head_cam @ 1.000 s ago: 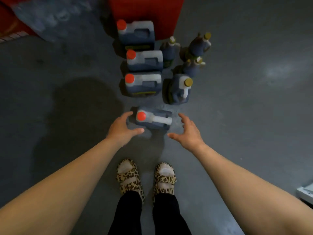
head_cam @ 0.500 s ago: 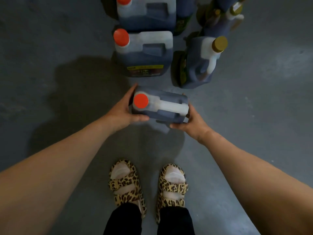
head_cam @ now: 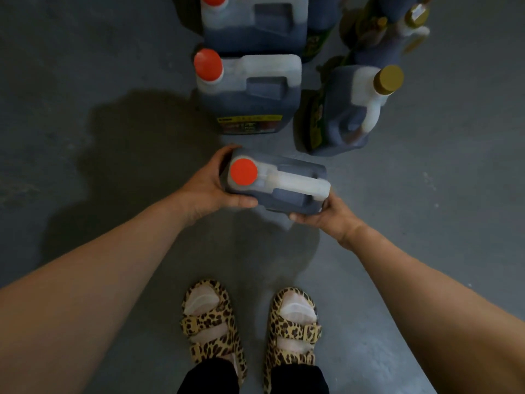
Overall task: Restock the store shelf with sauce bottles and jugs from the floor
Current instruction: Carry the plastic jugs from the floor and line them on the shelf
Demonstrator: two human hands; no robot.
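Note:
A small dark sauce jug (head_cam: 287, 191) with a red cap and a white handle sits between my hands, just in front of my feet. My left hand (head_cam: 208, 186) grips its left end, fingers behind it and thumb along the near side. My right hand (head_cam: 324, 213) grips its right lower corner, fingers mostly hidden under the jug. Whether the jug is off the floor I cannot tell. Behind it stand two larger red-capped jugs (head_cam: 250, 95) (head_cam: 255, 21) in a row, and to the right a gold-capped jug (head_cam: 349, 109).
More gold-capped bottles (head_cam: 403, 27) crowd the top right corner. The grey concrete floor (head_cam: 85, 81) spreads to both sides. My feet in leopard-print sandals (head_cam: 250, 328) stand close below the held jug. No shelf is in view.
One second ago my hands were apart, short of the small jug. They closed on its two ends, and the view has dipped closer to the floor.

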